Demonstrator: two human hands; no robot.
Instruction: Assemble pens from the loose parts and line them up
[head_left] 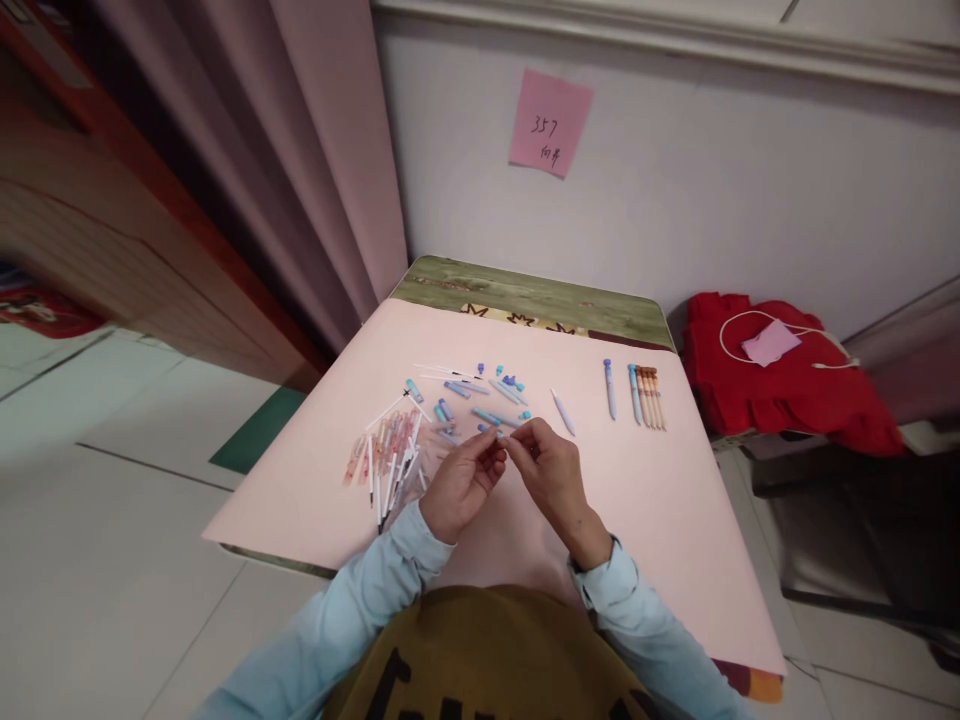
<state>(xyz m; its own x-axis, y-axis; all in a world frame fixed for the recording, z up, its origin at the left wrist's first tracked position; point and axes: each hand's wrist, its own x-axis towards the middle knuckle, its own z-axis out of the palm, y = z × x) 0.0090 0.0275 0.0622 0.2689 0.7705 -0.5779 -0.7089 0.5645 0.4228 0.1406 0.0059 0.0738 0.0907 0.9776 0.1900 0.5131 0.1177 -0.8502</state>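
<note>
In the head view, the left hand (463, 492) and right hand (553, 470) meet above the bench (637, 540), fingertips pinching a small blue piece (501, 436), its axis too hidden to tell. Rightward, a purple pen (610, 390) lies near-to-far, narrow tip nearest.

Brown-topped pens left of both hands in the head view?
No, the brown-topped pens lie to the right of the right hand, beside a blue pen.

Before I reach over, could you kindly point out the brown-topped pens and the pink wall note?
Brown-topped pens (652, 400): head view, barrels mid-row.
Pink wall note (551, 124): head view, middle of the paper.
</note>
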